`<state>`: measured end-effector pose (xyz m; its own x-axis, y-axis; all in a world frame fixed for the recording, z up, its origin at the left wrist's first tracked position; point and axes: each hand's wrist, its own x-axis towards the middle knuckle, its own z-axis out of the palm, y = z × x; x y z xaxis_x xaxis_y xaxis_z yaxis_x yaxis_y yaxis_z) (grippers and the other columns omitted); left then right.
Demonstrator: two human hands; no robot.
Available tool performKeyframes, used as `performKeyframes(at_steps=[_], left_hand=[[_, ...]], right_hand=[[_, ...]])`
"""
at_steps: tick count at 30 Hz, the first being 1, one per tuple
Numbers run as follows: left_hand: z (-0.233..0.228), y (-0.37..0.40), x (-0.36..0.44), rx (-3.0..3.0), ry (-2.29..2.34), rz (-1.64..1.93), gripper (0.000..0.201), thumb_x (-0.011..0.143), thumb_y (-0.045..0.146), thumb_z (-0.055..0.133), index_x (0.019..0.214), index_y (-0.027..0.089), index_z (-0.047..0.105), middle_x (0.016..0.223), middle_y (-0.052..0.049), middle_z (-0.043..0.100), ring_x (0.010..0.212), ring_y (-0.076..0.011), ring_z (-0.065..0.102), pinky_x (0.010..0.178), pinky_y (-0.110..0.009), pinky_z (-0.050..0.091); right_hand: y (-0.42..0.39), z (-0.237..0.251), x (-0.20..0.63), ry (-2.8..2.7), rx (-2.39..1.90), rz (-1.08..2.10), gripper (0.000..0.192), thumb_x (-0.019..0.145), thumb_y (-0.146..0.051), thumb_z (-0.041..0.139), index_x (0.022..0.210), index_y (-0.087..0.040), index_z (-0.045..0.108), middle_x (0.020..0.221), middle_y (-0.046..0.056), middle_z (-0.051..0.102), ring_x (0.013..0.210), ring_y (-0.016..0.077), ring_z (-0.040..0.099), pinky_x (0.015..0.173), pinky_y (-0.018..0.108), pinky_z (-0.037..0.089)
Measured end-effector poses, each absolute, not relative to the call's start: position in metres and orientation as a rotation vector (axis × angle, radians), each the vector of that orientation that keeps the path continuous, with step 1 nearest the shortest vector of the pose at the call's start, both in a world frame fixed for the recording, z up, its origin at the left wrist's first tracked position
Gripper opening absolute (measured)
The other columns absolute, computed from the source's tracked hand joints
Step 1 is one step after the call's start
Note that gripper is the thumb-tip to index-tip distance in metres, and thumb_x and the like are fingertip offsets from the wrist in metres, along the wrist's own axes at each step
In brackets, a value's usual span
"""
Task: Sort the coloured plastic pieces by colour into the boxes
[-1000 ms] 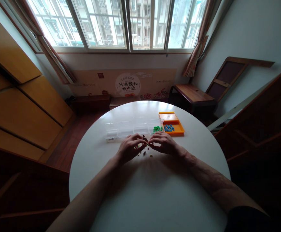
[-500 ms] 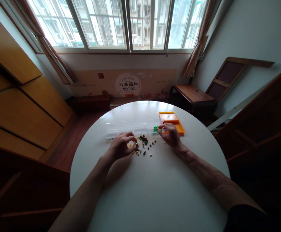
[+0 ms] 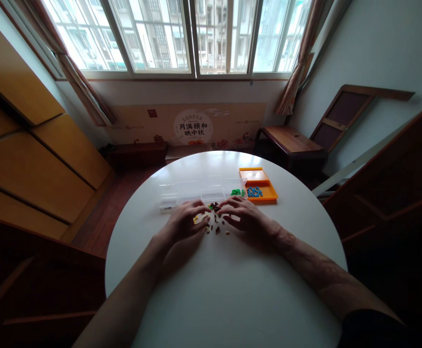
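Loose beads (image 3: 216, 223) on table (image 3: 232, 290); divided box (image 3: 196, 193) behind; tray (image 3: 265, 193) right of box.

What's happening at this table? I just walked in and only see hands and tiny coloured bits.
A person sits at a round white table with both hands over a loose pile of small beads. The left hand and right hand rest at either side of the pile, fingertips in among the beads; whether either pinches one is too small to tell. Just behind lies a clear divided box with green beads at its right end, and an orange tray holding blue beads.
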<state>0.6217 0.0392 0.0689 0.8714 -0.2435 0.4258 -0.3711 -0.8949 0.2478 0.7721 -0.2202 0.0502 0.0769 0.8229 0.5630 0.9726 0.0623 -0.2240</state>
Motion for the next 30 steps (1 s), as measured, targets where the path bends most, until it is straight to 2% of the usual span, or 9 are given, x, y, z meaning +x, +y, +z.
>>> performKeyframes(at_steps=[6, 10, 13, 16, 22, 30], left_hand=[[0.068, 0.03, 0.621, 2.669, -0.52, 0.5, 0.024, 0.103, 0.032, 0.07, 0.124, 0.035, 0.082, 0.113, -0.005, 0.076, 0.091, -0.0197, 0.073, 0.081, -0.031, 0.056], [0.069, 0.029, 0.62, 2.633, -0.536, 0.463, 0.022, 0.103, 0.03, 0.07, 0.12, 0.035, 0.082, 0.112, -0.004, 0.076, 0.093, -0.0189, 0.073, 0.083, -0.03, 0.056], [0.069, 0.028, 0.62, 2.636, -0.532, 0.473, 0.021, 0.103, 0.03, 0.068, 0.119, 0.033, 0.081, 0.113, -0.004, 0.076, 0.092, -0.0188, 0.073, 0.084, -0.031, 0.056], [0.068, 0.027, 0.621, 2.629, -0.541, 0.483, 0.023, 0.104, 0.03, 0.068, 0.123, 0.032, 0.081, 0.114, -0.005, 0.076, 0.094, -0.0196, 0.073, 0.086, -0.031, 0.058], [0.067, 0.027, 0.624, 2.608, -0.571, 0.467, 0.035, 0.103, 0.029, 0.069, 0.136, 0.036, 0.078, 0.118, -0.006, 0.076, 0.098, -0.0202, 0.076, 0.088, -0.031, 0.061], [0.052, 0.032, 0.63, 2.624, -0.562, 0.51, 0.025, 0.102, 0.025, 0.069, 0.125, 0.032, 0.079, 0.117, -0.006, 0.075, 0.094, -0.0193, 0.074, 0.085, -0.031, 0.058]], right_hand=[[-0.221, 0.05, 0.772, -1.781, -1.805, -0.323, 0.025, 0.104, -0.022, 0.074, 0.126, -0.032, 0.077, 0.141, 0.005, 0.074, 0.128, 0.026, 0.068, 0.115, 0.049, 0.056], [-0.221, 0.049, 0.773, -1.788, -1.791, -0.308, 0.018, 0.103, -0.021, 0.074, 0.118, -0.031, 0.076, 0.137, 0.004, 0.076, 0.127, 0.0254, 0.069, 0.114, 0.048, 0.057], [-0.22, 0.05, 0.772, -1.78, -1.789, -0.309, 0.02, 0.103, -0.022, 0.074, 0.121, -0.03, 0.074, 0.137, 0.005, 0.076, 0.126, 0.0258, 0.07, 0.113, 0.048, 0.057], [-0.22, 0.05, 0.771, -1.779, -1.793, -0.304, 0.024, 0.103, -0.022, 0.073, 0.126, -0.03, 0.073, 0.139, 0.006, 0.076, 0.127, 0.0259, 0.069, 0.114, 0.05, 0.056], [-0.219, 0.048, 0.771, -1.746, -1.788, -0.31, 0.019, 0.102, -0.017, 0.072, 0.115, -0.029, 0.075, 0.136, 0.005, 0.077, 0.125, 0.0251, 0.07, 0.112, 0.048, 0.057], [-0.218, 0.049, 0.771, -1.741, -1.793, -0.301, 0.013, 0.104, -0.017, 0.069, 0.105, -0.029, 0.074, 0.13, 0.004, 0.079, 0.121, 0.0236, 0.072, 0.111, 0.046, 0.058]])
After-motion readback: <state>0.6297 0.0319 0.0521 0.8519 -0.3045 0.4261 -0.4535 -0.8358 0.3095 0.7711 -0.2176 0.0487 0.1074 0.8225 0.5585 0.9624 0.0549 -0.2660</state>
